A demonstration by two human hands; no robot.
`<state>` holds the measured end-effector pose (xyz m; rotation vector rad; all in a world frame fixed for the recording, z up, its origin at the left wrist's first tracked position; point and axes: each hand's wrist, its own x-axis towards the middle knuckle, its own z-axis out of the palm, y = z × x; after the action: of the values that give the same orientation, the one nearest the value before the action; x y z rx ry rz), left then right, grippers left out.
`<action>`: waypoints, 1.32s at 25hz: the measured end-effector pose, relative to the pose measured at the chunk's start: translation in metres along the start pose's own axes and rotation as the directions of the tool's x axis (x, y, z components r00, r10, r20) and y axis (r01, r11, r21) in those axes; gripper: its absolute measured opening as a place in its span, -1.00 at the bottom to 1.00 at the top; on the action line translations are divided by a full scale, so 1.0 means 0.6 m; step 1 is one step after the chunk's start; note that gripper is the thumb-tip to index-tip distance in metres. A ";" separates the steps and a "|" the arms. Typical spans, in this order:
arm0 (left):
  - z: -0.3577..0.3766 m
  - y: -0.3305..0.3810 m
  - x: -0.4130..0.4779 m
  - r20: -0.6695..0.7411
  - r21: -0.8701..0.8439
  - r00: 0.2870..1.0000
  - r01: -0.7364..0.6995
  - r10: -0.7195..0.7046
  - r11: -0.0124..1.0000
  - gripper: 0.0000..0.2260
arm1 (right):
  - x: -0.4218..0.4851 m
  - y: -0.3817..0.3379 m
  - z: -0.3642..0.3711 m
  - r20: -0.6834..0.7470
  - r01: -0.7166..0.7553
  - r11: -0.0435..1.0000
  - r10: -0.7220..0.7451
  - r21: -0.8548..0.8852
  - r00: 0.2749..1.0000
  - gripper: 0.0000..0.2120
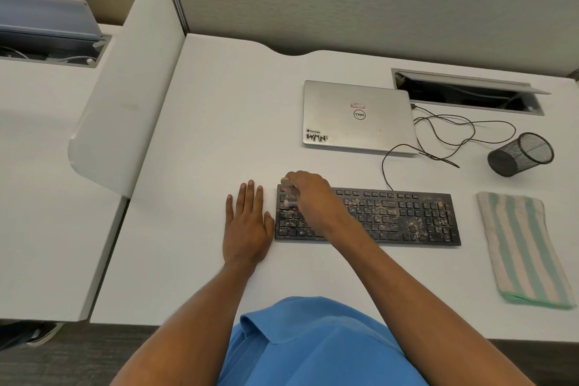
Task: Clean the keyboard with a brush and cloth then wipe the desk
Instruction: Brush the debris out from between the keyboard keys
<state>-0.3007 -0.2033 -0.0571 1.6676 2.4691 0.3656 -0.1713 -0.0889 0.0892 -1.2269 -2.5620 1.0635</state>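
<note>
A black keyboard [407, 218] lies on the white desk [219, 119], its keys speckled with pale crumbs and dust. My right hand [308, 189] reaches across to the keyboard's left end and grips a small brush [289, 196], whose bristles touch the keys there; the brush is blurred. My left hand [247, 222] lies flat on the desk, fingers straight, right beside the keyboard's left edge. A folded cloth [523, 247] with green and cream stripes lies to the right of the keyboard.
A closed silver laptop [357, 116] sits behind the keyboard, and a thin black cable [438, 135] loops beside it. A black mesh pen cup [521, 153] lies tipped on its side at the right. An open cable tray [470, 94] is set into the desk's back.
</note>
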 end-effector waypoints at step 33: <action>-0.004 0.003 0.001 -0.009 -0.021 1.000 -0.001 0.001 1.000 -0.41 | -0.001 -0.002 -0.022 -0.256 -0.090 0.991 0.112 0.097 0.960 -0.65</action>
<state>-0.2999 -0.2026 -0.0544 1.6628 2.4623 0.3985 -0.1669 -0.0828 0.0999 -1.3869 -2.2570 0.9450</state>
